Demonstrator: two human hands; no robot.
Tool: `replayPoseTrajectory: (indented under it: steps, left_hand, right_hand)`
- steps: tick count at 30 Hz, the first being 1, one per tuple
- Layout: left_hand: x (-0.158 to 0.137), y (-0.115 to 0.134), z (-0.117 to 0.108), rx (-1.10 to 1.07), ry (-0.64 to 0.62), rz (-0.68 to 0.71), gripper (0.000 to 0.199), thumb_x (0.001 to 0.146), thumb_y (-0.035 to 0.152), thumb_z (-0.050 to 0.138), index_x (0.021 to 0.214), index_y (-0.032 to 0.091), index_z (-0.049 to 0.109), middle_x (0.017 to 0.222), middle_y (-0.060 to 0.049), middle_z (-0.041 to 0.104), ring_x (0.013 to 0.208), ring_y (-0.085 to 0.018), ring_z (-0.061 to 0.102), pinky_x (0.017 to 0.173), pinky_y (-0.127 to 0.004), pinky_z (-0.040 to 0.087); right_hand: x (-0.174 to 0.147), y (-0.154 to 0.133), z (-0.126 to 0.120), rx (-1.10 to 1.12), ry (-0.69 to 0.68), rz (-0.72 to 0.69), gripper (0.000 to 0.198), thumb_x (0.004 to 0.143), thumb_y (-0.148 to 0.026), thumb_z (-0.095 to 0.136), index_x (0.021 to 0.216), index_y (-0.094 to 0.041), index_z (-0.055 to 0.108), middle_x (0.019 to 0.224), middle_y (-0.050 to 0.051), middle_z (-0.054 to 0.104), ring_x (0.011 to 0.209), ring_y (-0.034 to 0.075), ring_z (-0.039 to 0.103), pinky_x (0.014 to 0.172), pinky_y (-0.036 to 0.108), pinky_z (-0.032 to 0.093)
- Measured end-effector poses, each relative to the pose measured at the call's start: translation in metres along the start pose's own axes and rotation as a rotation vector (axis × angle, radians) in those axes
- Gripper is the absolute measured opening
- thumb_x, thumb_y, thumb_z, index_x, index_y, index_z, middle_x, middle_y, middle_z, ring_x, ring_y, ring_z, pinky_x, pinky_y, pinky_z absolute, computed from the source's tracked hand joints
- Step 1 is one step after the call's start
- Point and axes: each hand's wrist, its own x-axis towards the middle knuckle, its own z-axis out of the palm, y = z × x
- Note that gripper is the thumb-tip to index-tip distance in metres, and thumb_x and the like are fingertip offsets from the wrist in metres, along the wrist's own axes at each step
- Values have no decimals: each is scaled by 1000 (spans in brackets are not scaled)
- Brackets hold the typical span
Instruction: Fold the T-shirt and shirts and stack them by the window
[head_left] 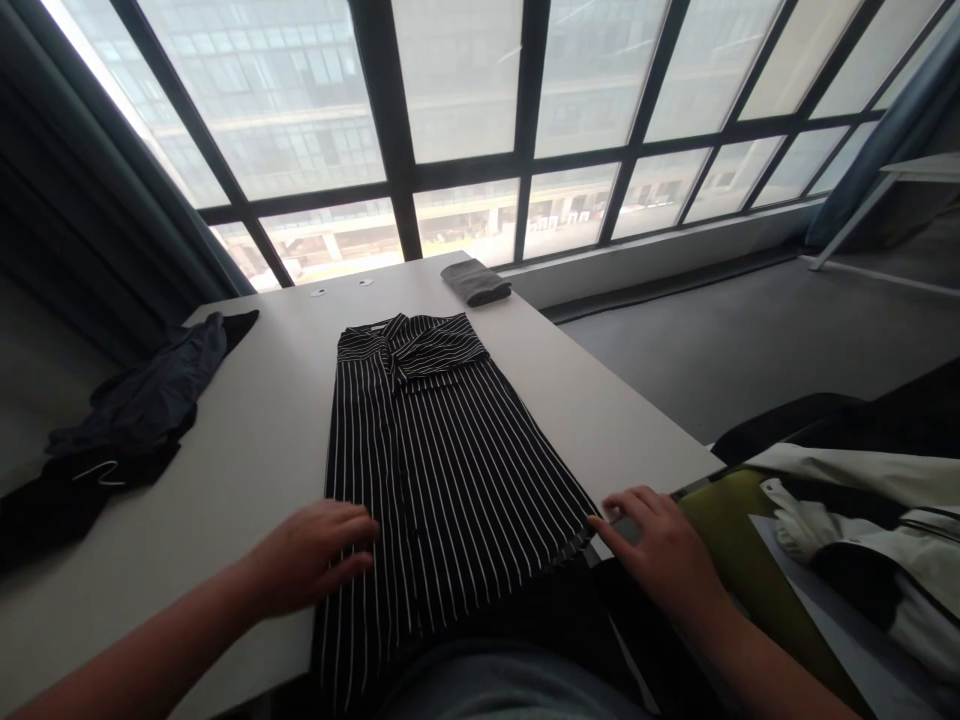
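A black shirt with white pinstripes (pixel 457 470) lies lengthwise on the white table, its collar end away from me. The sleeves are folded across its upper part, and the hem hangs over the near edge. My left hand (pixel 319 555) is over the shirt's left side near the bottom, palm down, fingers stretched out and loosely apart. At the right corner of the hem, my right hand (pixel 656 545) has the cloth at its thumb and fingertips in what looks like a pinch. The underside of that grip is hidden.
A folded grey cloth (pixel 476 282) rests at the white table's (pixel 262 420) far right corner. Crumpled dark clothes (pixel 142 400) lie along the left side. To my right, white and black garments (pixel 847 540) are heaped by an olive-green surface (pixel 724 520). Windows stand beyond.
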Motion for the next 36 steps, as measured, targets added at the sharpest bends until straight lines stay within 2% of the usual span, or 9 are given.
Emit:
replayPoseTrajectory:
  steps: [4,6,10,13,16,20,23,29,36]
  left_hand:
    - [114,-54,-20,292,-45,-99,29,108,30,44,98,19,69,86,-5,71,76,-18,65,71,-28,49]
    - [180,-76,-29,424,-72,-190,28,106,28,45,99,19,71,90,-8,73,85,-22,69,76,-31,52]
    - [300,-107,-34,483,-40,-246,28,102,16,47,110,14,73,106,-17,75,103,-31,71,87,-39,54]
    - [368,-117,-24,490,-42,-222,36,100,14,49,129,20,70,126,-17,71,116,-30,67,93,-39,53]
    - [411,-120,-7,484,-71,-151,47,100,13,48,140,32,66,145,-11,62,125,-27,61,97,-38,51]
    - [435,-122,8,496,-90,-84,39,100,14,48,128,26,73,146,-15,60,127,-30,57,101,-43,46]
    - [438,-125,8,508,-96,-23,34,98,12,51,116,22,78,136,-15,66,127,-30,55,106,-45,40]
    - [427,-133,-8,546,-87,54,30,92,8,57,113,20,75,117,-13,76,116,-27,63,103,-40,41]
    - [402,-154,-55,596,33,12,30,95,7,52,116,17,71,117,-15,75,112,-27,66,95,-38,44]
  right_hand:
    - [3,-15,6,14,-38,78,31,103,-49,60,93,-21,68,91,8,67,86,25,61,79,38,48]
    - [6,-24,8,35,-58,101,24,102,-40,60,89,-21,67,89,7,66,85,25,61,79,37,47]
    - [8,-38,10,110,-83,131,19,100,-27,56,83,-22,63,84,5,65,81,23,60,76,35,47]
    - [5,-45,11,167,-60,199,19,101,-28,52,84,-22,60,84,5,65,80,22,62,74,34,48]
    - [2,-50,10,237,-58,315,15,100,-33,52,92,-22,60,82,4,66,74,20,64,69,32,51]
    - [2,-54,0,367,-181,369,19,99,-31,52,109,-23,66,88,3,73,74,19,70,70,29,56]
    - [7,-55,-6,424,-212,311,23,101,-27,50,105,-25,72,95,3,76,81,18,74,76,27,59]
    - [10,-56,-4,410,-16,142,13,99,-23,62,101,-25,74,106,3,78,95,18,77,87,26,61]
    - [41,-81,-7,471,90,-9,8,99,-17,62,98,-23,67,95,4,75,85,16,74,78,24,59]
